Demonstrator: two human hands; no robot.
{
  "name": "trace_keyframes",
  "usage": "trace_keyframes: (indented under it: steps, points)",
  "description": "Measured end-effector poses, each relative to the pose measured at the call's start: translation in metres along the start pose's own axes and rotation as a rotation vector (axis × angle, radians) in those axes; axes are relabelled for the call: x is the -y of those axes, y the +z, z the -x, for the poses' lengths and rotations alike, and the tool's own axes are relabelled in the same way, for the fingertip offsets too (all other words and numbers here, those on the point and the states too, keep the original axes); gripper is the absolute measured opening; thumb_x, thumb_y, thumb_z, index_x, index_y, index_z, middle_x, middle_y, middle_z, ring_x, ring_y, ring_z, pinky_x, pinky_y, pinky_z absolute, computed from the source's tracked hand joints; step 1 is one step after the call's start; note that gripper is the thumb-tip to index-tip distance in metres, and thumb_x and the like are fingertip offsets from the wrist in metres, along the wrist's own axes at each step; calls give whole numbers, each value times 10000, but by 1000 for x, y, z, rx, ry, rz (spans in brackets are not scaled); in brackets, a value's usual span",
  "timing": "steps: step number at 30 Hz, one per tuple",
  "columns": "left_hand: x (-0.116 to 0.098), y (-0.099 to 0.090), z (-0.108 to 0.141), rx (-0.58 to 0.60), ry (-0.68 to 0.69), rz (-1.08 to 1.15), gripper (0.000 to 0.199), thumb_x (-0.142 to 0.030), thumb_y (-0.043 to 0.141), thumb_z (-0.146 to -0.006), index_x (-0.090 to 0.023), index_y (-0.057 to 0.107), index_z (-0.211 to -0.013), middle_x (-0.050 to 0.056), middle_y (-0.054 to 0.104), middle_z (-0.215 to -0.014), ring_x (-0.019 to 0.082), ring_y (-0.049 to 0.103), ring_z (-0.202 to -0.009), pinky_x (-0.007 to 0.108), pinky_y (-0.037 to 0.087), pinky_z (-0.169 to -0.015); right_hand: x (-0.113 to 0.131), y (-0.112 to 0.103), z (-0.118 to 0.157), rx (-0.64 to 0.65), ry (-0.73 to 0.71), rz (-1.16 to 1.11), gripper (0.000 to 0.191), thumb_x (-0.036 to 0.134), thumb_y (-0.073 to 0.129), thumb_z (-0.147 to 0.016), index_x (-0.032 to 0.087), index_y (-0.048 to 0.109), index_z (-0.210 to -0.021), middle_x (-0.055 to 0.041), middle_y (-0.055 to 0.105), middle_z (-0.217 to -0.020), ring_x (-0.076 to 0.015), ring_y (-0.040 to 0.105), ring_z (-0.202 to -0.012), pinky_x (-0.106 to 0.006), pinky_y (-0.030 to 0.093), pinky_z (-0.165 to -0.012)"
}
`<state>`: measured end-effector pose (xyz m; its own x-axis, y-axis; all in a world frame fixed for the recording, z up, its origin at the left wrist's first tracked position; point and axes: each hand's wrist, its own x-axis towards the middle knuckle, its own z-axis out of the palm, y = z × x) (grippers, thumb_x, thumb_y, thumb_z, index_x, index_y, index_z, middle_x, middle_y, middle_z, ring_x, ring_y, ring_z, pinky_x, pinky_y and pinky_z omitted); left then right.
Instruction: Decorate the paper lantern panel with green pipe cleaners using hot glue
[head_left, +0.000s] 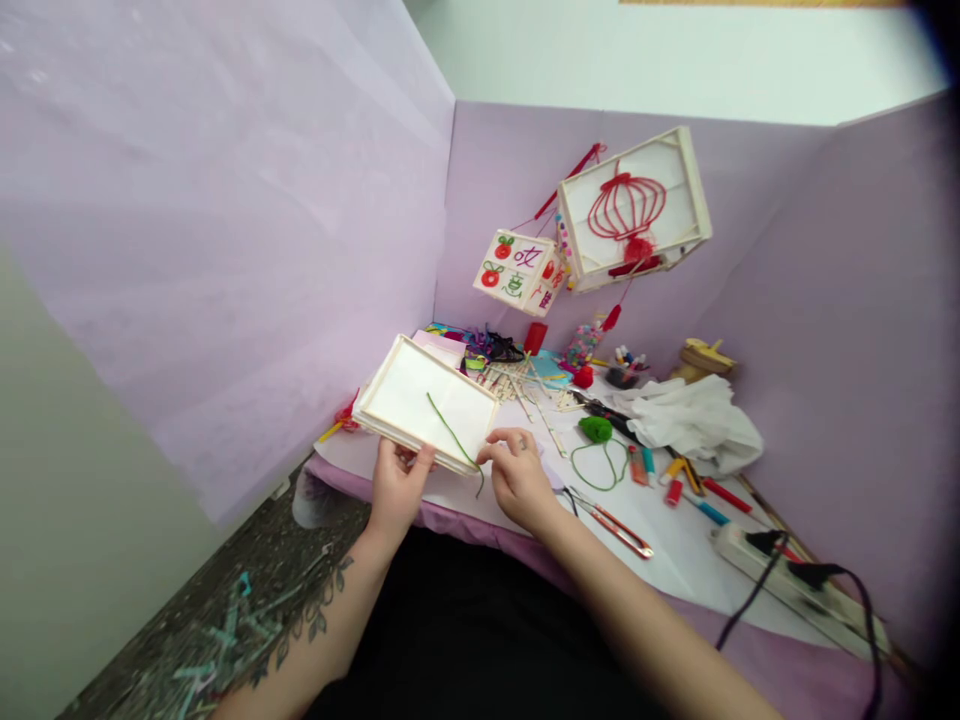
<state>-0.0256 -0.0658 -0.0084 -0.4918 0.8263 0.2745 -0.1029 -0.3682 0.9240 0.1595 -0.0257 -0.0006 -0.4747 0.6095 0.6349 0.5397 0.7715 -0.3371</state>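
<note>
A flat, white-faced frame with pale wooden edges point(412, 395) is tilted over the table's front edge. My left hand point(401, 485) grips its lower edge, thumb on top and fingers beneath. Across the white face lies a green cord point(450, 430), its lower end hanging past the edge. My right hand point(517, 475) is at the frame's lower right corner beside the cord, fingers curled together; whether it pinches the cord or the frame is too small to tell.
Two decorated lanterns point(517, 268) point(630, 210) hang ahead. On the table are a green yarn ball point(596, 430), a red cutter point(622, 528), white cloth point(697, 420), glue sticks, thin sticks and a power strip point(795, 590). Purple panels point(322, 180) stand around.
</note>
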Motion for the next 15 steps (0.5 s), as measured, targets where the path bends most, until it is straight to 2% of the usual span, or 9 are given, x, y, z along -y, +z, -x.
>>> trace_keyframes:
  steps: [6, 12, 15]
  points:
    - [-1, -1, 1, 5, 3, -6, 417, -403, 746, -716, -187, 479, -953, 6, 578, -845, 133, 608, -713, 254, 557, -597, 1, -1, -1, -46, 35, -50, 356, -34, 433, -714, 215, 630, -874, -77, 542, -1044, -252, 442, -1038, -430, 396, -912]
    - [0, -1, 0, 0, 2, -2, 432, -409, 753, -706, -187, 486, -963, 13, 593, -861, 142, 620, -734, 258, 558, -598, 2, -2, 0, 39, 24, -16, 369, -22, 445, -715, 225, 655, -892, -76, 547, -1075, -261, 431, -1058, -437, 385, -917]
    - [0, -1, 0, 8, 2, 2, 428, -409, 753, -709, -189, 492, -967, 13, 598, -863, 145, 626, -745, 254, 556, -600, 1, -1, 0, -3, 37, -39, 353, -17, 444, -724, 217, 650, -890, -82, 548, -1065, -256, 442, -1051, -434, 392, -918]
